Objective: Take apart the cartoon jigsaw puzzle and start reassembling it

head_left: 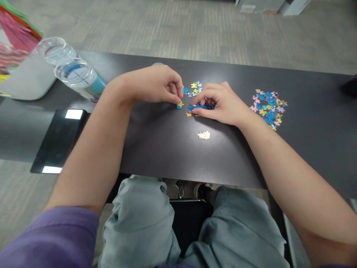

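Observation:
My left hand [158, 86] is closed in a pinch on a small yellow-and-blue puzzle piece [180, 106], low over the dark table. Just to its right, my right hand [219, 102] curls around a cluster of mostly blue puzzle pieces [205, 105], thumb on the near side and fingers on the far side; the palm hides part of the cluster. Beyond both hands are a few loose yellow, blue and pink pieces [195, 88]. Nearer to me lies a small pale yellow group of pieces [204, 135].
A spread pile of mixed puzzle pieces [269, 108] lies right of my right forearm. At the left are a dark tablet-like slab [60, 139], two clear plastic containers [79, 76] and a white bin [33, 80] with colourful contents. The dark table [167, 149] ends just before my knees.

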Tool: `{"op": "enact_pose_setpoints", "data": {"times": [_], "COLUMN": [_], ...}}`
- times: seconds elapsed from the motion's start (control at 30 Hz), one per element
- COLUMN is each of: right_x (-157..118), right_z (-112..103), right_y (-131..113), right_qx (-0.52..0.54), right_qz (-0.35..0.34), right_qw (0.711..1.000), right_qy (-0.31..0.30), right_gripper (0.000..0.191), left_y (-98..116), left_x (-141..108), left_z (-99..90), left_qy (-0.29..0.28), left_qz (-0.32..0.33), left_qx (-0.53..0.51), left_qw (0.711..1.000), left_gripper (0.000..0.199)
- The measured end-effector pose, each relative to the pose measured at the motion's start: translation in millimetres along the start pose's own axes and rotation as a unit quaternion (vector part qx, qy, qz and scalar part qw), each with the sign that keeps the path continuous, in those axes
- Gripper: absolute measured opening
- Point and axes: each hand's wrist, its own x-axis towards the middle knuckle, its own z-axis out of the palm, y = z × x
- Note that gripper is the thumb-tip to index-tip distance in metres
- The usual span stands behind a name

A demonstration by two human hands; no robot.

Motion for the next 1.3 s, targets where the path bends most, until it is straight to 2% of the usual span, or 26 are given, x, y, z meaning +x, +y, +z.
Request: {"op": "enact_pose_setpoints", "data": {"times": [0.33,0.5,0.7,0.87,0.97,1.3], "right_x": [-1,-1,0,1,1,0], "right_z": [6,7,-1,-5,-6,-5], "right_y": [-10,-7,-5,-9,-10,-5], "right_qx": [0.003,-0.001,0.000,0.023,0.040,0.028], "right_qz": [-0.005,-0.007,0.008,0.002,0.002,-0.005], "right_qw": [1.000,1.000,1.000,0.999,0.999,0.998], "right_qy": [-0.015,-0.013,-0.012,-0.030,-0.035,-0.051], "right_gripper": [0.023,0.033,0.035,0.033,0.034,0.035], "left_y": [12,11,3,2,7,6], "left_x": [-2,1,5,8,8,6], "left_z": [0.2,3.7,7.5,12.1,12.5,10.4], "left_qy": [-0.067,-0.081,-0.078,-0.087,-0.101,-0.078], "left_qz": [-0.015,0.006,-0.014,0.052,0.078,0.043], "left_qx": [0.025,-0.004,0.021,-0.003,-0.012,0.008], "left_qw": [0.997,0.997,0.997,0.995,0.992,0.996], "left_gripper": [0.025,0.034,0.043,0.032,0.032,0.040]}}
